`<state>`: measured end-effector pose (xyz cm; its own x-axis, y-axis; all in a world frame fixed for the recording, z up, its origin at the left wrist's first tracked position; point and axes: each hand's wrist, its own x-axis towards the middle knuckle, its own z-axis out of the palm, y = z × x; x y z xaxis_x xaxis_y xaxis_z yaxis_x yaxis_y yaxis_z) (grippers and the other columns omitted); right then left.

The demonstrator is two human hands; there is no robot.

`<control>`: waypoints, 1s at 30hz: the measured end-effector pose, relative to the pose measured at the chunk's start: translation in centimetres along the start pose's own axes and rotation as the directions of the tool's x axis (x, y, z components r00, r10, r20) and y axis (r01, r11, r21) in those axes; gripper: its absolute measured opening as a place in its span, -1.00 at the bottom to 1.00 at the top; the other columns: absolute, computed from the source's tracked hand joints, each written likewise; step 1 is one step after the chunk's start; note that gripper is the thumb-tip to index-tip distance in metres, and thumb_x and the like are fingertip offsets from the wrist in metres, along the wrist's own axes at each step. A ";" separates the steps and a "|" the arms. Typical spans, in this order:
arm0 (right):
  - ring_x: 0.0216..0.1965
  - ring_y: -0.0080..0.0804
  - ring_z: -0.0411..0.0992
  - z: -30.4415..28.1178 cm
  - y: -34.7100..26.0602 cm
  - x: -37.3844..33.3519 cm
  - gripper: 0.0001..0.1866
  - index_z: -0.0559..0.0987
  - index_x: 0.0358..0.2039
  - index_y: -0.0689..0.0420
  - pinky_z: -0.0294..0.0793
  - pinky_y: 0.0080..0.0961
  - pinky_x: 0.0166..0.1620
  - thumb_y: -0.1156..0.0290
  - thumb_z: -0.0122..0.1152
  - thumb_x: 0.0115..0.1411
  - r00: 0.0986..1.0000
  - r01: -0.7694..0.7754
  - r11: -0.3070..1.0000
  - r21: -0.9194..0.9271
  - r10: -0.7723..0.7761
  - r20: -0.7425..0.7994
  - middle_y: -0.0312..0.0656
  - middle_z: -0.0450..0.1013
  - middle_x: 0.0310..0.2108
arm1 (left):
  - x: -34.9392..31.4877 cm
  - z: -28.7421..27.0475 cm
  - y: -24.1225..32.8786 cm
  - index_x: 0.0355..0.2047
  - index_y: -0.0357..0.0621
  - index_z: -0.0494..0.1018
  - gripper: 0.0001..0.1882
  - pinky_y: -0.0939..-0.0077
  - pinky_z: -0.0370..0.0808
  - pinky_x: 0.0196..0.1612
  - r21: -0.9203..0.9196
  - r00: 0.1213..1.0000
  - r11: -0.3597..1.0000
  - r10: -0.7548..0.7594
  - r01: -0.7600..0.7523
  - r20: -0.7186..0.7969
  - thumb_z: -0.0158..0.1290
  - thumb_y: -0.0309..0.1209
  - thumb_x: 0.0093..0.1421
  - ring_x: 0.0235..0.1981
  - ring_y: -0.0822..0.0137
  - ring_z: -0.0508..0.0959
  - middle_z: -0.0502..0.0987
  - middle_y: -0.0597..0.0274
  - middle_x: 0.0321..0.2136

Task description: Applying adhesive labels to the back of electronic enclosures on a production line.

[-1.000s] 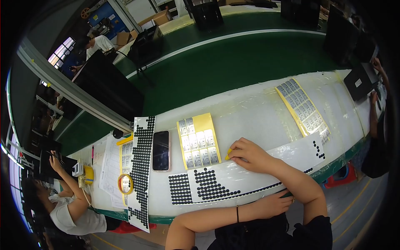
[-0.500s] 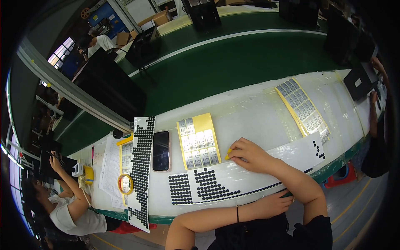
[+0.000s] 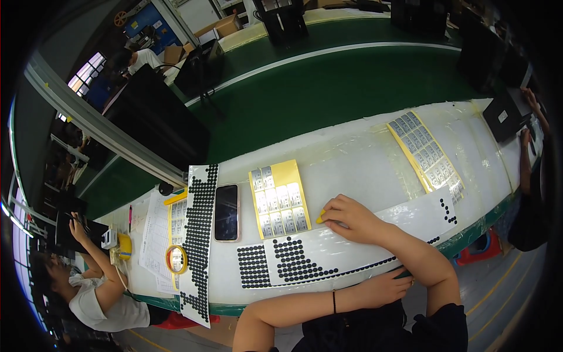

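Observation:
My right hand [image 3: 353,220] rests on the white table, its fingers closed around a small yellow piece [image 3: 321,217] whose kind I cannot make out. Under that hand and forearm lies a long white sheet [image 3: 363,243] with round black pads along its lower edge and left part. To the left of the hand sits a yellow sheet of silver labels [image 3: 285,199]. My left hand [image 3: 384,289] lies against the table's near edge by my right forearm, fingers stretched out and holding nothing.
A phone [image 3: 227,212] lies left of the labels, beside a long sheet of black dots [image 3: 200,246] and a tape roll [image 3: 176,259]. Another label sheet [image 3: 425,149] is at the far right. A green conveyor [image 3: 328,88] runs behind. Co-workers sit at both sides.
My hands stay in place. At the far right, a co-worker's hands and the black box there have shifted slightly.

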<state>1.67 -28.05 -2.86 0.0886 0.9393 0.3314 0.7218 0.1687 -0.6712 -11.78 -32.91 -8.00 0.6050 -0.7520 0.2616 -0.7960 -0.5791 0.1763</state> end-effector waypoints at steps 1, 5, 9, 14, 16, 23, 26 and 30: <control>-0.17 -0.26 0.33 0.0 0.0 0.0 -0.87 0.55 -0.27 0.15 0.36 -0.40 -0.09 0.48 0.14 0.15 1.000 0.008 1.000 -0.007 -0.008 -0.002 -0.23 0.43 -0.26 | 0.0 0.0 0.0 -0.14 -0.19 0.46 -0.65 0.04 -0.13 0.37 -0.005 1.000 1.000 0.000 0.000 0.005 0.03 -0.31 0.06 0.26 0.20 0.17 0.36 0.15 0.10; -0.18 -0.25 0.36 -0.2 -0.2 0.1 -0.82 0.53 -0.21 0.18 0.38 -0.39 -0.09 0.48 0.14 0.15 1.000 0.007 1.000 -0.026 -0.008 -0.023 -0.18 0.45 -0.27 | 0.0 -0.3 0.0 -0.15 -0.19 0.46 -0.65 0.04 -0.12 0.37 0.007 1.000 1.000 0.005 -0.005 -0.012 0.03 -0.32 0.06 0.26 0.19 0.17 0.36 0.14 0.09; -0.23 -0.21 0.44 -0.1 -0.6 0.3 -0.74 0.47 -0.11 0.20 0.44 -0.38 -0.16 0.47 0.13 0.17 0.990 -0.122 0.990 0.075 0.127 -0.063 -0.10 0.49 -0.28 | -0.1 -0.4 0.0 -0.17 -0.20 0.46 -0.67 0.04 -0.14 0.37 -0.005 1.000 1.000 0.004 -0.005 -0.023 0.01 -0.33 0.06 0.25 0.19 0.18 0.37 0.12 0.08; -0.36 -0.32 0.48 -0.6 -1.2 1.6 -0.60 0.34 0.07 0.17 0.47 -0.46 -0.28 0.46 0.11 0.21 0.946 -0.313 0.928 0.202 0.324 -0.022 -0.07 0.48 -0.19 | 0.0 -0.4 0.1 -0.22 -0.20 0.47 -0.71 0.03 -0.13 0.38 -0.036 1.000 0.999 0.008 -0.009 -0.019 0.01 -0.34 0.05 0.23 0.18 0.21 0.39 0.11 0.06; -0.44 -0.39 0.48 -0.7 -0.4 2.2 -0.50 0.24 0.14 0.18 0.48 -0.50 -0.31 0.43 0.13 0.22 0.905 -0.416 0.879 0.231 0.425 0.013 -0.02 0.48 -0.15 | 0.0 -0.1 0.1 -0.24 -0.21 0.48 -0.72 0.03 -0.09 0.37 -0.026 0.996 1.000 0.007 -0.010 -0.090 0.01 -0.36 0.03 0.22 0.19 0.23 0.39 0.10 0.04; -0.48 -0.46 0.48 1.0 0.0 5.6 -0.36 0.07 0.21 0.18 0.48 -0.54 -0.38 0.41 0.16 0.21 0.888 -0.436 0.840 0.323 0.459 0.005 0.01 0.43 -0.10 | 0.0 -0.5 -0.1 -0.25 -0.21 0.49 -0.71 0.00 -0.07 0.36 -0.038 0.993 0.999 0.027 -0.031 -0.111 0.02 -0.35 0.02 0.19 0.17 0.25 0.43 0.08 -0.02; -0.47 -0.51 0.47 1.9 0.4 6.6 -0.34 0.04 0.22 0.17 0.47 -0.57 -0.43 0.44 0.16 0.21 0.861 -0.458 0.776 0.434 0.508 -0.001 -0.08 0.42 -0.14 | 0.1 -1.2 0.0 -0.26 -0.18 0.50 -0.72 -0.01 -0.08 0.37 -0.040 0.999 0.999 0.021 -0.022 -0.044 0.03 -0.34 0.02 0.18 0.16 0.25 0.44 0.09 -0.07; -0.45 -0.57 0.47 2.2 0.8 6.5 -0.37 0.07 0.20 0.18 0.45 -0.61 -0.47 0.48 0.16 0.20 0.866 -0.393 0.695 0.602 0.500 -0.012 -0.24 0.38 -0.25 | -0.3 -2.0 0.1 -0.24 -0.16 0.48 -0.75 0.01 0.04 0.29 -0.259 0.997 0.965 0.029 -0.045 -0.065 0.04 -0.38 0.05 0.13 0.14 0.29 0.45 0.11 -0.12</control>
<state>1.31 -21.13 -2.73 0.4455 0.8944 -0.0405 0.0540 -0.0720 -0.9959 -12.06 -32.14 -6.20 0.5788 -0.7468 0.3275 -0.8003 -0.4432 0.4037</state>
